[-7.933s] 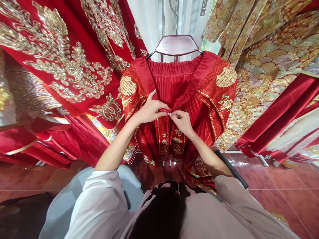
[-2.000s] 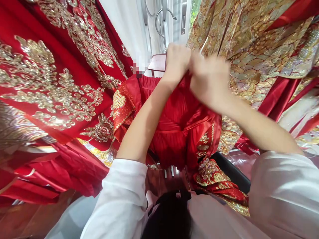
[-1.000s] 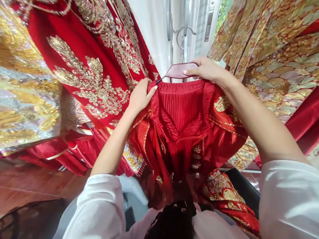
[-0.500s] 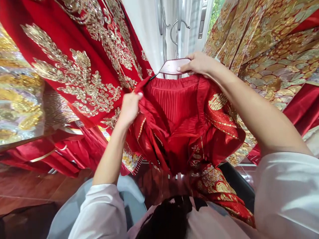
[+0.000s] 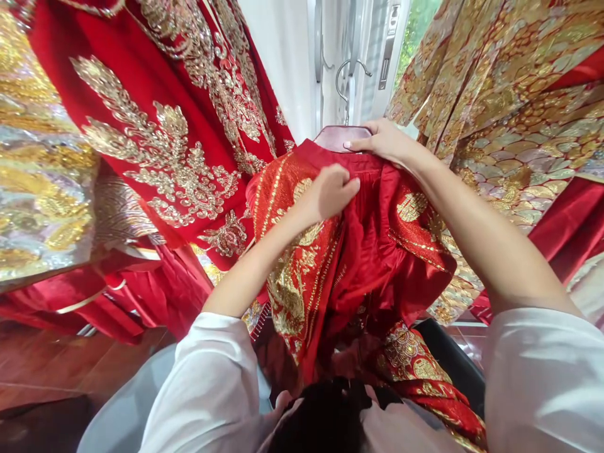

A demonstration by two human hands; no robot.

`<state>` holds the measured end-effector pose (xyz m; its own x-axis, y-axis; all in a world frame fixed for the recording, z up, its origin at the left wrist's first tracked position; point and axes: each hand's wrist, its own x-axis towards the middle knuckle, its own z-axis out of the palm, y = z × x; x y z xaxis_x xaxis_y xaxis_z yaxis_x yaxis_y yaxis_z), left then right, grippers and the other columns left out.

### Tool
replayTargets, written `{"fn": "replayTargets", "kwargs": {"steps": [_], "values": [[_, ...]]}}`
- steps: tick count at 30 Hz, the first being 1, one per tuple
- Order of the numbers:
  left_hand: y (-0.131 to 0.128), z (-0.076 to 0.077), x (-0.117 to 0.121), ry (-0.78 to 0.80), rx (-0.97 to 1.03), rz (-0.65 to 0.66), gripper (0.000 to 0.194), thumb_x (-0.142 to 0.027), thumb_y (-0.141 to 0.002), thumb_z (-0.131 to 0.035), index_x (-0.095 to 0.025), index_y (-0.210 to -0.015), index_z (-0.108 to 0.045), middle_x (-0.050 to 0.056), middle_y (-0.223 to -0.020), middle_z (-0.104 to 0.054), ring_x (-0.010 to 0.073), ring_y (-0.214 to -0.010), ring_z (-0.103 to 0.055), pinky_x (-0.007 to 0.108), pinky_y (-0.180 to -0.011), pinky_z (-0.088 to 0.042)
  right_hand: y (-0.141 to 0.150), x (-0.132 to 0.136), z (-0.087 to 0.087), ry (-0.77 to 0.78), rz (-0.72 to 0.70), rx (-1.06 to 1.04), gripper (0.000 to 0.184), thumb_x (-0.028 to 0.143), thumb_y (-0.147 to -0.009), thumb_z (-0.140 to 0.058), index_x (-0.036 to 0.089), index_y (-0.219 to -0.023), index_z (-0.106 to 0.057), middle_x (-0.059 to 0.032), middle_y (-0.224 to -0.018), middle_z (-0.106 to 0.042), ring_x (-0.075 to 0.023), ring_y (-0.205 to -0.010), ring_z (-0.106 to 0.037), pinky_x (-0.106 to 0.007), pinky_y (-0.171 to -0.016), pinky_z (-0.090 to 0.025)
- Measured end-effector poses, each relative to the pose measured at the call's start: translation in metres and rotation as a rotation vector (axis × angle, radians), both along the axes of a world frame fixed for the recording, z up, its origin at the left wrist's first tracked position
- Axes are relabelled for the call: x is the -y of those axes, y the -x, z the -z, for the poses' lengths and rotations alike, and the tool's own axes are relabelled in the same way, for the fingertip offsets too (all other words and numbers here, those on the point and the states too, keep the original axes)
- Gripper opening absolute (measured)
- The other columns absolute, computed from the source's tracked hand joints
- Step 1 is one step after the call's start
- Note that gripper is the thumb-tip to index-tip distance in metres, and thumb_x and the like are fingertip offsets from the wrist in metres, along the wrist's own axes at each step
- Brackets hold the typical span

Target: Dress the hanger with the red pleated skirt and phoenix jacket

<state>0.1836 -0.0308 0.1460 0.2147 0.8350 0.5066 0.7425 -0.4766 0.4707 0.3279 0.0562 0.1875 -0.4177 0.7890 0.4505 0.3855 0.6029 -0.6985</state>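
A red jacket (image 5: 306, 270) with gold embroidery hangs from a pale hanger (image 5: 333, 138) with a dark rim and a metal hook. My right hand (image 5: 384, 141) is closed around the hanger's right side, its thumb across the front face. My left hand (image 5: 330, 192) lies over the jacket's upper front, fingers curled on the edge of the left panel. That panel is drawn inward, its gold-patterned outside facing me. The jacket's right side sits below my right hand, its pleated red lining partly visible between the panels. My left fingertips are mostly hidden.
A red garment with gold beadwork (image 5: 165, 157) hangs at the left. Gold scale-patterned cloth (image 5: 519, 119) hangs at the right. Behind the hanger stand metal hooks (image 5: 368, 69) and a door edge with a lock plate (image 5: 387, 50). A grey chair (image 5: 123, 402) is below left.
My left hand has moved right, bringing the jacket's left panel inward over the hanger's left side and covering much of the lining. My right hand stays on the hanger.
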Motion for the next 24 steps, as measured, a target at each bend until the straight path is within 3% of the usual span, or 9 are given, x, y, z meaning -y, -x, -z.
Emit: {"fn": "replayTargets", "kwargs": {"steps": [3, 5, 9, 12, 14, 17, 20, 24], "values": [[0.006, 0.032, 0.005, 0.102, -0.167, -0.038, 0.046, -0.045, -0.089, -0.045, -0.021, -0.052, -0.034, 0.001, -0.051, -0.042, 0.0143, -0.051, -0.044, 0.033, -0.054, -0.035, 0.0, -0.001, 0.002, -0.038, 0.013, 0.009, 0.023, 0.031, -0.068, -0.07, 0.014, -0.082, -0.063, -0.0019, -0.077, -0.063, -0.0144, -0.072, -0.053, -0.027, -0.068, -0.048], [0.023, 0.04, 0.01, -0.033, -0.127, -0.119, 0.041, -0.046, -0.09, -0.043, -0.02, -0.059, -0.041, 0.001, -0.058, -0.049, 0.0154, -0.056, -0.048, 0.033, -0.059, -0.038, 0.0, -0.004, 0.004, -0.054, 0.009, -0.001, 0.029, 0.034, -0.066, -0.071, 0.012, -0.083, -0.063, -0.003, -0.079, -0.063, -0.0159, -0.075, -0.055, -0.029, -0.069, -0.049], [0.064, 0.044, 0.02, -0.389, 0.062, -0.5, 0.02, -0.036, -0.091, -0.04, -0.02, -0.084, -0.05, 0.007, -0.088, -0.06, 0.0222, -0.086, -0.057, 0.037, -0.079, -0.043, 0.001, -0.009, 0.006, -0.064, 0.014, -0.023, 0.029, 0.034, -0.067, -0.071, 0.01, -0.082, -0.063, -0.0034, -0.077, -0.061, -0.018, -0.078, -0.057, -0.03, -0.069, -0.049], [0.088, 0.061, 0.021, -0.355, 0.035, -0.694, 0.021, -0.038, -0.087, -0.046, -0.019, -0.097, -0.05, 0.013, -0.1, -0.06, 0.0291, -0.095, -0.056, 0.043, -0.08, -0.044, 0.0, -0.011, 0.008, -0.038, 0.015, -0.034, 0.027, 0.032, -0.065, -0.072, 0.013, -0.082, -0.064, -0.0031, -0.077, -0.061, -0.0184, -0.077, -0.057, -0.03, -0.068, -0.05], [0.097, 0.077, 0.02, -0.219, 0.02, -0.686, 0.026, -0.043, -0.084, -0.049, -0.02, -0.097, -0.049, 0.013, -0.097, -0.061, 0.0306, -0.089, -0.058, 0.043, -0.074, -0.044, 0.0, -0.012, 0.008, -0.035, 0.011, -0.041, 0.027, 0.032, -0.064, -0.072, 0.014, -0.082, -0.064, -0.003, -0.077, -0.062, -0.0179, -0.077, -0.057, -0.03, -0.067, -0.05], [0.106, 0.089, 0.019, -0.079, 0.155, -0.472, 0.023, -0.044, -0.084, -0.047, -0.022, -0.085, -0.048, 0.008, -0.081, -0.06, 0.0234, -0.071, -0.055, 0.038, -0.065, -0.043, -0.001, -0.012, 0.008, -0.05, 0.01, -0.042, 0.027, 0.034, -0.065, -0.071, 0.014, -0.082, -0.064, -0.0029, -0.077, -0.062, -0.0178, -0.077, -0.057, -0.03, -0.068, -0.05], [0.121, 0.073, 0.023, -0.092, 0.359, -0.257, 0.029, -0.045, -0.086, -0.04, -0.023, -0.067, -0.041, 0.001, -0.063, -0.049, 0.0157, -0.057, -0.044, 0.032, -0.056, -0.037, -0.001, -0.012, 0.008, -0.063, 0.01, -0.045, 0.031, 0.039, -0.066, -0.071, 0.013, -0.081, -0.064, -0.0034, -0.078, -0.063, -0.0184, -0.079, -0.057, -0.03, -0.067, -0.05], [0.154, 0.022, 0.019, -0.292, 0.387, -0.279, 0.046, -0.049, -0.086, -0.043, -0.022, -0.053, -0.025, -0.003, -0.055, -0.024, 0.0106, -0.052, -0.022, 0.03, -0.053, -0.02, 0.0, -0.013, 0.008, -0.031, -0.021, -0.046, 0.036, 0.044, -0.064, -0.073, 0.013, -0.079, -0.063, -0.0046, -0.079, -0.064, -0.0181, -0.078, -0.057, -0.029, -0.066, -0.05]]}}
